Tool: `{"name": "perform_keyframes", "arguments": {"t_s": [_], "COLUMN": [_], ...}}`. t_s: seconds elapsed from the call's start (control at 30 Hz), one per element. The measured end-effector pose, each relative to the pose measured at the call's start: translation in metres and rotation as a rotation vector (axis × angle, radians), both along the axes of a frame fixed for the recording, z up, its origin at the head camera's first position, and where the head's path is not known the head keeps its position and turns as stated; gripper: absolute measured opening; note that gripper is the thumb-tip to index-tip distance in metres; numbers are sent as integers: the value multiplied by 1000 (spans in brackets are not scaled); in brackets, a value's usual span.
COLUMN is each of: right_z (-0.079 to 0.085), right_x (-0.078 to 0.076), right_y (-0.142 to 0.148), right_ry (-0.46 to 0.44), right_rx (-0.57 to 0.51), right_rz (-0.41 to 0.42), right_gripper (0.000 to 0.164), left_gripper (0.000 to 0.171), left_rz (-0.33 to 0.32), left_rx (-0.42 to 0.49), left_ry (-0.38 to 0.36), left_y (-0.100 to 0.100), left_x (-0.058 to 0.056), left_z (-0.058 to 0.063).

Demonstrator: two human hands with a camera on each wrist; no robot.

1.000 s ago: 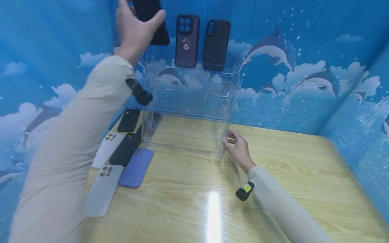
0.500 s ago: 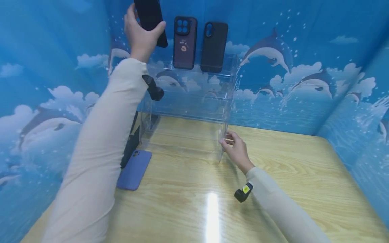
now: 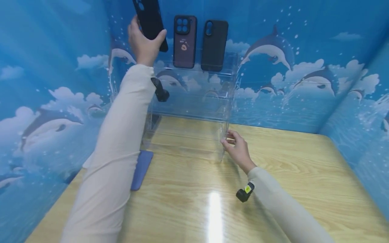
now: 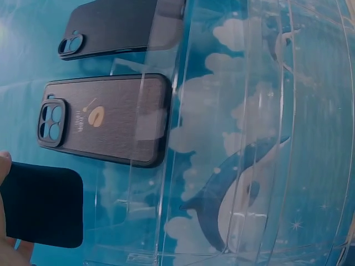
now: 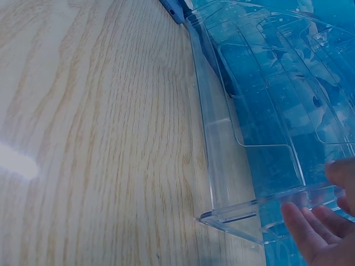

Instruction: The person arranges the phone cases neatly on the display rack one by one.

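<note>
Wood grain covers the worktop (image 3: 170, 202), where a purple case (image 3: 142, 172) lies partly hidden by the left sleeve (image 3: 110, 162). Beyond stands a clear rack (image 3: 188, 117); the right hand (image 3: 238, 150) pinches the edge of its side panel (image 5: 249, 206), which should steady it. Well apart from that, the left hand (image 3: 145, 47) grips a black case (image 3: 150, 25) in the air beside the rack's top tier. Seating a case there well would likely mean matching its neighbours' lean, and easing off gently. That tier bears two cases: a brownish one (image 3: 184, 50) and, to its right, a dark one (image 3: 214, 47). Behind hangs a blue dolphin curtain (image 3: 273, 111).
</note>
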State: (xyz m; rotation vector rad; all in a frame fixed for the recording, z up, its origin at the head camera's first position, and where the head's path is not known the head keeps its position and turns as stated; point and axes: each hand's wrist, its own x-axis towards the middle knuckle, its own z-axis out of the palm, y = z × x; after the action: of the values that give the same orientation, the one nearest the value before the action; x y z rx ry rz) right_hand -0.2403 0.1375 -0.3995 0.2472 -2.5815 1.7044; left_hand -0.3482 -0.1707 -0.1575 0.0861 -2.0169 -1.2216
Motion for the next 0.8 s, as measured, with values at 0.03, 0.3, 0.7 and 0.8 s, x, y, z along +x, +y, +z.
{"name": "perform_keyframes", "arguments": {"t_s": [0.03, 0.3, 0.7, 0.8], "right_z": [0, 1, 1, 1], "right_x": [0, -1, 0, 0], "right_y": [0, -1, 0, 0], "right_ry": [2, -7, -6, -11], "right_rx": [0, 38, 35, 24], "right_rz": [0, -8, 0, 3], "right_gripper": [53, 52, 54, 54], "left_gripper": [80, 81, 85, 85], "left_rz": [5, 36, 91, 108], "left_rx": [-5, -62, -63, -76], "left_ry": [1, -17, -217, -251], "left_y": [1, 5, 10, 12], "left_x": [-2, -13, -22, -23], "left_z": [-1, -6, -22, -24]}}
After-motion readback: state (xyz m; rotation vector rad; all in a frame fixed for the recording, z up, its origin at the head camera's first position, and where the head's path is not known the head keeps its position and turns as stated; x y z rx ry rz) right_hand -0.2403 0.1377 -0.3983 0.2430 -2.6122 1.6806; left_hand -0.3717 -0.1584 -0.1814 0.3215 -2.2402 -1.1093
